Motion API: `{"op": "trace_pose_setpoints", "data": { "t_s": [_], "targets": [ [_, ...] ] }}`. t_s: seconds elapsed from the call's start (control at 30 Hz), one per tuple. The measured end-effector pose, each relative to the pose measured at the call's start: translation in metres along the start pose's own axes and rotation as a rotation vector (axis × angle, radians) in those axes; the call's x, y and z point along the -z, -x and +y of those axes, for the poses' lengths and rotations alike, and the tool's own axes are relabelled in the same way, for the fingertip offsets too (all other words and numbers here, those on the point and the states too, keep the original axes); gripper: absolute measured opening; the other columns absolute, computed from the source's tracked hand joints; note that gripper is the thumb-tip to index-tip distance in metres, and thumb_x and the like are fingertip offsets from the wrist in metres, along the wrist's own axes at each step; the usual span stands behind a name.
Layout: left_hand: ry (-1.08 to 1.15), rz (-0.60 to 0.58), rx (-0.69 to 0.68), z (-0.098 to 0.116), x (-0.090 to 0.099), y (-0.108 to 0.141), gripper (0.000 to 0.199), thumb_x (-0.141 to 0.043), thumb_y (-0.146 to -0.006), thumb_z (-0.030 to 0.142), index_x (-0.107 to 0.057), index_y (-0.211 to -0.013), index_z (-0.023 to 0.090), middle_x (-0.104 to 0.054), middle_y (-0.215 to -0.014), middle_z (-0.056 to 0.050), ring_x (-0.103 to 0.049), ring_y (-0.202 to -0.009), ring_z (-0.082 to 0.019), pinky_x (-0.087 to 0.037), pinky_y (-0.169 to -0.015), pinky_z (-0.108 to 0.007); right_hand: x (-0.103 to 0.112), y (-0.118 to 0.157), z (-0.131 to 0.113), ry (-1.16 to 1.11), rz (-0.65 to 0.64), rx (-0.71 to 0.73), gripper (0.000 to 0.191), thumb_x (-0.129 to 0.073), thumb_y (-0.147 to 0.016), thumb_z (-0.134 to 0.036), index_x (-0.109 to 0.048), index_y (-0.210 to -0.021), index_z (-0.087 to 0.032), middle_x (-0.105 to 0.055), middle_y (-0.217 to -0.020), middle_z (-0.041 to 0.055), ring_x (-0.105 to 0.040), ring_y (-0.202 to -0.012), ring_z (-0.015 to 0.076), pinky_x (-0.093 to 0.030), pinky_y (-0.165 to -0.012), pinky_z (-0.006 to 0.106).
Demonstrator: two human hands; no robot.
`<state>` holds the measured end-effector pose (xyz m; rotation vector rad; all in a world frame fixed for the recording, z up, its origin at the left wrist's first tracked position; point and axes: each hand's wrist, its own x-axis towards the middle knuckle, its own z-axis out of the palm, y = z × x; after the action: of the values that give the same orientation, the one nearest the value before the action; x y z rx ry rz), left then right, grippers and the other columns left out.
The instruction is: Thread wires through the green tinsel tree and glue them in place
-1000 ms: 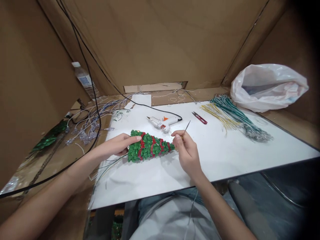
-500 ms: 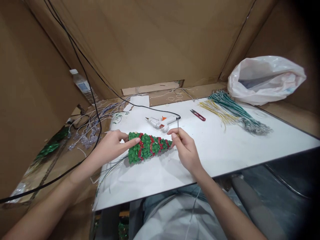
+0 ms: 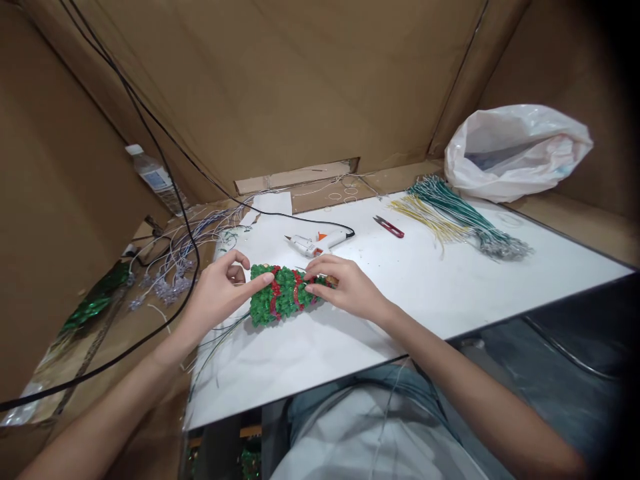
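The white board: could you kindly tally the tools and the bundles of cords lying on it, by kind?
Glue gun: 1
Snips: 1
Yellow cord bundle: 1
Green cord bundle: 1
Total: 4

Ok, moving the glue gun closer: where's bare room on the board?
Bare white board lies right of the right hand, below the wire bundles, and in front of the green tree ornament. Crowded around it and the left hand.

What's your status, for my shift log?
Left hand fingertip on green glitter Christmas tree; right hand fingers across its narrow half. Tree on white board. Thin wires alongside; glue gun just beyond.
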<state>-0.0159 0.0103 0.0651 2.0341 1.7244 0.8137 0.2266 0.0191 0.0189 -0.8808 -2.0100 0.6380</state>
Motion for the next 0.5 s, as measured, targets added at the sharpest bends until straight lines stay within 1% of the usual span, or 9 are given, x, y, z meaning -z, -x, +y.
{"op": "trace_pose_setpoints", "data": {
  "t_s": [0.07, 0.13, 0.2, 0.3, 0.4, 0.5],
  "targets": [
    [0.062, 0.004, 0.008, -0.001, 0.0, -0.001, 0.027, -0.059, -0.077, 0.045, -0.047, -0.078, 0.021, -0.034, -0.052, 0.008, -0.032, -0.051, -0.011, -0.025, -0.05, -0.021, 0.001, -0.003, 0.001, 0.023, -0.026, 0.018, 0.009, -0.061, -0.082, -0.022, -0.068, -0.088, -0.023, -0.067, -0.094, 0.0026, -0.061, -0.086, 0.0169, -0.047, -0.079, 0.033],
    [0.13, -0.019, -0.005, -0.003, 0.003, -0.003, 0.019, -0.05, -0.081, 0.038, -0.049, -0.074, 0.02, -0.039, -0.056, 0.005, -0.036, -0.054, -0.012, -0.028, -0.051, -0.022, 0.002, -0.005, 0.003, 0.052, -0.045, 0.043, 0.011, -0.059, -0.083, -0.022, -0.068, -0.091, -0.023, -0.067, -0.093, 0.0024, -0.061, -0.085, 0.0164, -0.047, -0.077, 0.032],
    [0.163, -0.056, -0.031, -0.005, 0.008, -0.006, 0.015, -0.045, -0.079, 0.03, -0.052, -0.071, 0.019, -0.045, -0.06, 0.003, -0.041, -0.058, -0.013, -0.032, -0.054, -0.023, 0.003, -0.006, 0.004, 0.076, -0.061, 0.067, 0.016, -0.058, -0.085, -0.023, -0.066, -0.098, -0.023, -0.067, -0.095, 0.0027, -0.061, -0.085, 0.0163, -0.047, -0.077, 0.031],
    [0.111, -0.127, -0.039, -0.007, 0.015, -0.01, 0.012, -0.048, -0.07, 0.025, -0.056, -0.066, 0.017, -0.048, -0.058, 0.002, -0.042, -0.058, -0.014, -0.032, -0.054, -0.024, 0.004, -0.006, 0.005, 0.093, -0.072, 0.092, 0.022, -0.055, -0.086, -0.025, -0.064, -0.106, -0.024, -0.067, -0.103, 0.0036, -0.061, -0.092, 0.0174, -0.047, -0.081, 0.033],
    [0.087, -0.219, -0.029, -0.008, 0.018, -0.012, 0.016, -0.05, -0.069, 0.025, -0.052, -0.056, 0.016, -0.044, -0.053, 0.002, -0.039, -0.055, -0.012, -0.03, -0.052, -0.023, 0.005, -0.003, 0.002, 0.13, -0.054, 0.094, 0.025, -0.054, -0.087, -0.028, -0.063, -0.11, -0.025, -0.065, -0.106, 0.0044, -0.06, -0.097, 0.0182, -0.047, -0.082, 0.033],
    [0.152, -0.341, -0.03, -0.013, 0.015, -0.011, 0.021, -0.053, -0.069, 0.028, -0.051, -0.052, 0.016, -0.042, -0.051, 0.003, -0.038, -0.055, -0.011, -0.03, -0.052, -0.022, 0.004, -0.002, -0.009, 0.229, -0.018, 0.079, 0.028, -0.056, -0.085, -0.035, -0.064, -0.109, -0.022, -0.063, -0.106, 0.0054, -0.061, -0.087, 0.0165, -0.046, -0.073, 0.029]
  ]
}}
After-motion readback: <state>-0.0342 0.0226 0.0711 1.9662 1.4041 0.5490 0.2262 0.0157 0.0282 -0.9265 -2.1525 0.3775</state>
